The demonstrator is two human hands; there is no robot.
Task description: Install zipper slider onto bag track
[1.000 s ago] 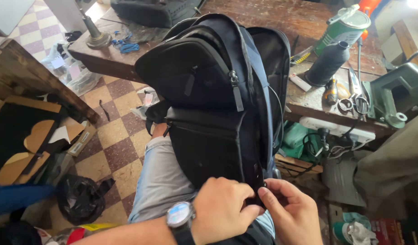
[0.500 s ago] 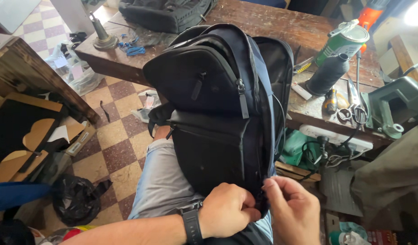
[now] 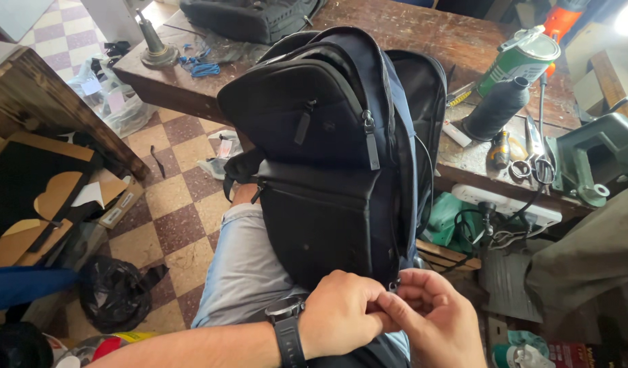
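Here, head view only: a dark backpack point(image 3: 334, 177) is standing upright on the person's lap, resting on a leg in light blue jeans point(image 3: 249, 272), its top leaning toward the wooden bench point(image 3: 423, 48). Both hands are meeting at the pack's lower edge, close to the camera. The left hand point(image 3: 341, 320), with a dark wristwatch point(image 3: 286, 327) on the wrist, is curling closed and pinching at the bottom end of the side zipper seam; the right hand point(image 3: 433, 327) is touching it, fingers bent and pinching at the same spot. What exactly sits between the fingertips is too small to tell, probably a zipper pull. On the bench, well apart from the hands, a second dark bag point(image 3: 249, 17) is lying at the far side, a green can point(image 3: 522, 61) is standing next to a dark spool of thread point(image 3: 494, 109), and scissors point(image 3: 528, 153) are lying just beside a green machine part point(image 3: 596, 163). On the checkered floor point(image 3: 177, 204) at the left, a black plastic bag point(image 3: 113, 293) and cardboard pieces point(image 3: 51, 204) are lying near the leg.
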